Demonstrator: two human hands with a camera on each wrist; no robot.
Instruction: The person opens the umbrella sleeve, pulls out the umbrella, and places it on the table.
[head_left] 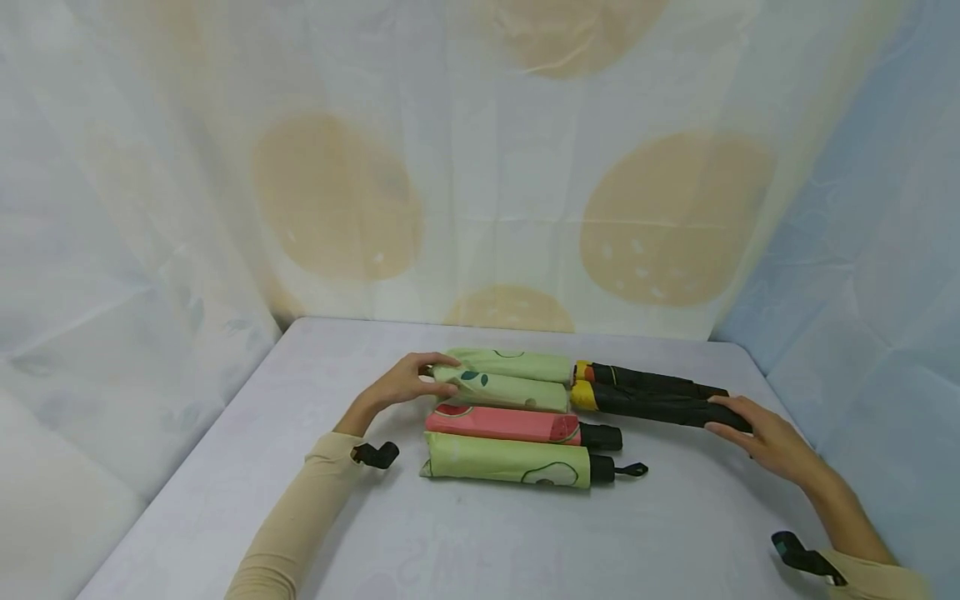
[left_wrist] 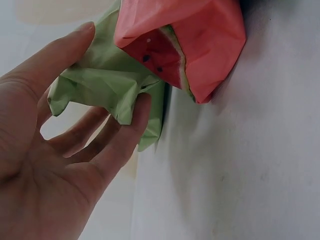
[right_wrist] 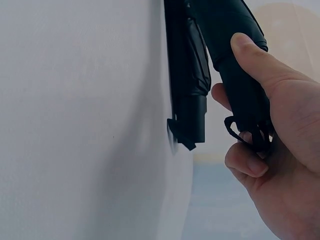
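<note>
Green sleeves (head_left: pixel 510 379) hold two folded umbrellas at the far side of the table (head_left: pixel 465 533), and my left hand (head_left: pixel 405 385) pinches the end of the nearer one. My right hand (head_left: pixel 765 433) curls round a black umbrella (head_left: pixel 652 406), yellow-tipped, lying just right of them.

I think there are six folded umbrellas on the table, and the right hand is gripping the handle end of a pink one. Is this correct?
Not quite. The right hand grips a black umbrella, as the right wrist view shows. The pink umbrella lies untouched in the row. The count of six is right.
</note>
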